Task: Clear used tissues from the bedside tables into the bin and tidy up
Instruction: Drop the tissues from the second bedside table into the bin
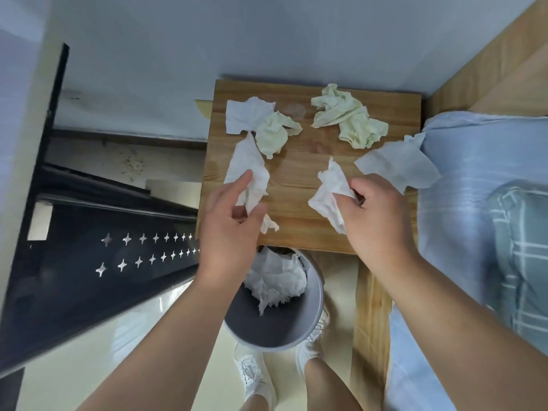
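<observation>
A wooden bedside table (299,173) carries several crumpled tissues. My left hand (228,223) pinches a long white tissue (249,167) at the table's near left. My right hand (376,215) grips another white tissue (329,194) near the front edge. Further back lie a white tissue (246,114), a pale yellow tissue (274,133), a bigger pale yellow tissue (350,120) and, at the right edge, a flat white tissue (397,164). Below the table's front edge stands a grey bin (272,327) with white tissues (275,280) inside.
A bed with light blue bedding (474,203) and a checked pillow (522,247) runs along the right, in a wooden frame (370,315). A black metal frame with star cut-outs (89,262) stands at the left. My feet in white shoes (255,378) are beside the bin.
</observation>
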### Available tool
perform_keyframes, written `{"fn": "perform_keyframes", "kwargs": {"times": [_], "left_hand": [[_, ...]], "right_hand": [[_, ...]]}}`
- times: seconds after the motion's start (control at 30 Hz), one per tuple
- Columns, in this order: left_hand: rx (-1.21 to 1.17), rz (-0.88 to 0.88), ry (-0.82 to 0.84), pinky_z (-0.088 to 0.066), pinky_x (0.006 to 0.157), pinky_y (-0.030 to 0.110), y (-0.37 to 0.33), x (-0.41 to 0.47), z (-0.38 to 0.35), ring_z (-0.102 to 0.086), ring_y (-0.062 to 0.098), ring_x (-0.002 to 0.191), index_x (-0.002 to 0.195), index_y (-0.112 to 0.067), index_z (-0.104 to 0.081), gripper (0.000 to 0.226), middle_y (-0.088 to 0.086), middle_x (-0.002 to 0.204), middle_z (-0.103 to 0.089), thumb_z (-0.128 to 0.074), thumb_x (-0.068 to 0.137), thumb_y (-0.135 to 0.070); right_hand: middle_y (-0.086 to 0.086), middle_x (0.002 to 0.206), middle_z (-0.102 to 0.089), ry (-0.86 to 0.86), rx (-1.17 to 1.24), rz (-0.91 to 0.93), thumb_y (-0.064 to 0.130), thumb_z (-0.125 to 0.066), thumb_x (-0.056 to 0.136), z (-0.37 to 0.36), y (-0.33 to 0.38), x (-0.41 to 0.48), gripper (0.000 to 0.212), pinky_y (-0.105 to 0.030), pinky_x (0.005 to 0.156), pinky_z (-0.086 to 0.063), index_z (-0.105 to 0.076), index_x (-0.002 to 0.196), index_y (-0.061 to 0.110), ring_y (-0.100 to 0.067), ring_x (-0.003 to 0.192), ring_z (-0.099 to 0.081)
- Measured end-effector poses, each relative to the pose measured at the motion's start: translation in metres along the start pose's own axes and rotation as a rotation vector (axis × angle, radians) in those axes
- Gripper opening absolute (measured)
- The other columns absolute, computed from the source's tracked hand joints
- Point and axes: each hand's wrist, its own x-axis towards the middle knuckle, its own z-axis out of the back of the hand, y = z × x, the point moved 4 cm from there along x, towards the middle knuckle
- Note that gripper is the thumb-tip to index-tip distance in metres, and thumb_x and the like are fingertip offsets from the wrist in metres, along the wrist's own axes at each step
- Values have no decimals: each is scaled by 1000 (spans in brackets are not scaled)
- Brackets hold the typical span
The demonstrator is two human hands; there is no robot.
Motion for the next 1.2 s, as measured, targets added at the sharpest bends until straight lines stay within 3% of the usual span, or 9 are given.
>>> {"fn": "perform_keyframes", "kwargs": {"times": [0.17, 0.37, 0.47, 0.57, 0.73, 0.83, 0.93, 1.0, 1.2], "left_hand": [[-77, -62, 20, -54, 74, 10, 4, -37, 11, -63, 1, 72, 135, -73, -47, 71, -13, 139, -60, -78, 97, -21], [-137, 101, 8, -53, 64, 12, 57, -77, 23, -68, 7, 70, 104, -64, -76, 41, -17, 83, -75, -79, 96, -24], [-39, 162, -4, -55, 67, 19, 96, -88, 28, -76, 6, 76, 99, -65, -74, 38, -18, 85, -78, -76, 97, -28], [15, 219, 1, -55, 71, 29, 145, -87, 28, -78, 10, 74, 94, -58, -75, 34, 0, 81, -73, -74, 97, -24], [65, 335, 104, -54, 53, 12, 221, -69, 12, -79, 28, 80, 89, -41, -78, 26, 7, 90, -70, -73, 100, -18], [131, 364, 193, -67, 63, 26, 251, -58, 2, -78, 13, 78, 101, -41, -75, 24, -1, 111, -75, -74, 98, -17], [182, 393, 274, -70, 66, 37, 267, -53, -4, -72, 7, 88, 130, -39, -71, 41, -15, 125, -66, -78, 95, -20], [231, 382, 294, -70, 67, 41, 270, -54, -5, -69, 5, 84, 136, -41, -68, 47, -24, 119, -62, -79, 93, -24], [234, 327, 258, -66, 87, 51, 244, -69, -6, -73, 8, 100, 125, -47, -72, 36, -25, 121, -72, -77, 90, -41]], "right_hand": [[-1, 58, -30, -36, 68, 17, 2, -64, 87, 9, 9, -35, 41, -34, 52, -23, -33, 60, 2, -16, 58, -26], [-8, 59, -40, -27, 117, -76, 3, -69, 86, -6, -5, -97, 36, -37, 54, -33, -43, 63, -3, -25, 58, -37], [-1, 57, -40, 21, 161, -149, 8, -69, 88, -34, -26, -129, 36, -28, 50, -27, -45, 62, 2, -18, 56, -34], [-5, 60, -45, 116, 189, -251, 17, -65, 91, -77, -55, -152, 34, -33, 52, -28, -47, 66, 3, -18, 55, -37], [-4, 57, -36, 238, 206, -393, 21, -61, 91, -151, -108, -163, 37, -32, 50, -25, -40, 67, 1, -14, 53, -30], [1, 53, -48, 327, 160, -470, 19, -63, 90, -182, -138, -166, 28, -22, 44, -30, -55, 68, 4, -12, 50, -41], [11, 99, -78, 493, 146, -548, 22, -68, 90, -202, -156, -173, 15, -19, 74, -48, -77, 102, 22, -16, 92, -71], [4, 136, -68, 525, 113, -581, 28, -72, 89, -201, -161, -177, 48, -22, 90, -42, -66, 136, 22, -16, 121, -65], [3, 127, -72, 421, 188, -550, 24, -74, 89, -163, -144, -174, 43, -20, 89, -40, -69, 131, 18, -7, 113, -66]]}}
